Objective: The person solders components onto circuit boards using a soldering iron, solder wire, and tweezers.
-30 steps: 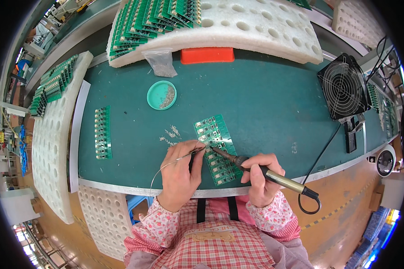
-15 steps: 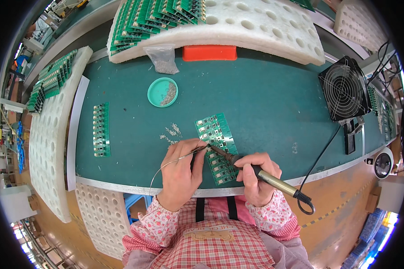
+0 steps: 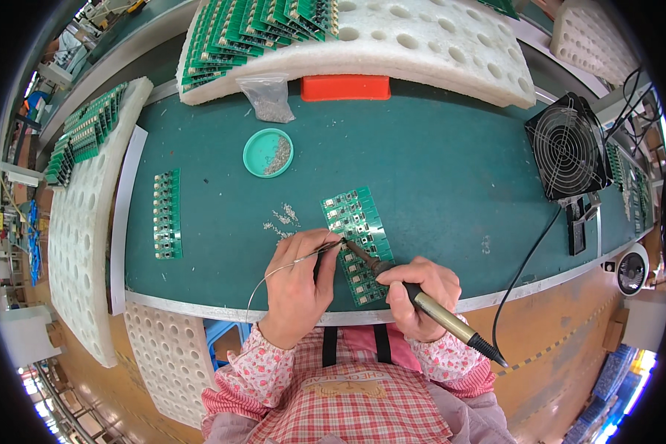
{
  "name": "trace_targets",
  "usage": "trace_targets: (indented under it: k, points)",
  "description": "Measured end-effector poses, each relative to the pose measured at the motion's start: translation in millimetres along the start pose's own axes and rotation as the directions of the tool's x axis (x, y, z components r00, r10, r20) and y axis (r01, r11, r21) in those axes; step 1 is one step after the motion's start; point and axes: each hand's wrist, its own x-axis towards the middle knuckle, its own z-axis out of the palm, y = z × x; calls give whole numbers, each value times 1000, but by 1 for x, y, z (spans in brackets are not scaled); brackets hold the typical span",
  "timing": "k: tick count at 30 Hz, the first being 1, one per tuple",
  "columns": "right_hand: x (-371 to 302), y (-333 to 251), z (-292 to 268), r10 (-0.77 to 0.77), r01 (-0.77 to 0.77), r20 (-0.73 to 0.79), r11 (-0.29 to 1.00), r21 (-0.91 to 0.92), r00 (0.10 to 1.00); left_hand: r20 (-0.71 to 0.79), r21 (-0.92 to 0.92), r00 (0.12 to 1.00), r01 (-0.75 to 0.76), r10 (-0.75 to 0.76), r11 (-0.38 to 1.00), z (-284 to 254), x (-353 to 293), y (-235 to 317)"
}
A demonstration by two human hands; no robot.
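While the small strip of green circuit boards (image 3: pixel 166 214) lying flat at the left of the teal bench mat (image 3: pixel 436 177) sits where it did a second ago, the work at the middle has barely shifted. Left hand (image 3: pixel 297 285) stays pinched on a thin silver solder wire (image 3: pixel 285 266), its end at the panel of green circuit boards (image 3: pixel 357 240) lying near the mat's front edge. Right hand (image 3: pixel 420 292) stays closed around the black-and-brass soldering iron (image 3: pixel 422 302), tip touching that same spot. Compared with 1 second ago, both hands sit slightly nearer the panel's upper rows, so soldering looks mid-joint. Farther right, a black square fan (image 3: pixel 566 148) stands unmoved.
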Motion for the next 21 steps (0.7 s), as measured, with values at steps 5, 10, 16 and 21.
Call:
trace_targets:
  k: [5,10,16,21]
  points:
    - [-10,1,-1,-39,35,-132,999,-33,990,-6,-3,1000,11,-11,1000,1,0,2]
    - [-26,-1,-4,11,-11,-213,1000,0,977,-7,-4,1000,3,-3,1000,0,0,0]
    - [-40,-3,4,69,-79,-264,996,-28,962,-5,-81,998,60,-61,995,-2,-4,1]
    - [-42,-2,6,69,-85,-260,995,-49,963,-51,-11,996,72,-72,997,-23,-8,-4]
